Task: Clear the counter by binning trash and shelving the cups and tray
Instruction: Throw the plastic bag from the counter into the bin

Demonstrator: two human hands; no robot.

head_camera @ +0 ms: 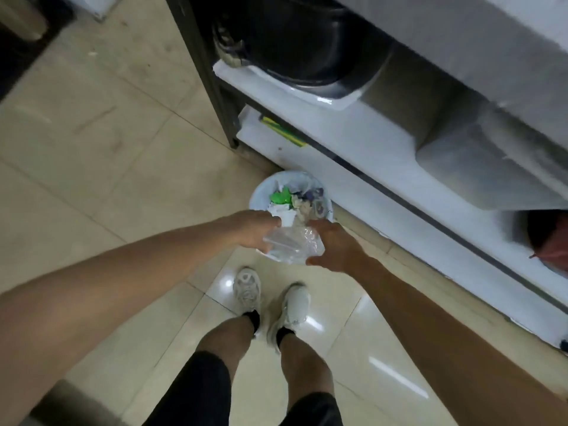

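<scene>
A small round bin (261,189) lined with a pale bag stands on the floor against the base of the counter unit, holding white paper, a green scrap and other rubbish. Right above its near rim I hold a crumpled clear plastic bag (292,244) between both hands. My left hand (252,230) grips its left side with fingers curled around it. My right hand (333,244) closes on its right side. The near part of the bin is hidden behind the bag and my hands.
The white counter unit (384,192) runs diagonally on the right, with a dark metal leg (212,75) and a large black pot (301,41) on its lower shelf. Beige floor tiles (92,149) spread to the left. My feet in pale shoes (270,298) stand just short of the bin.
</scene>
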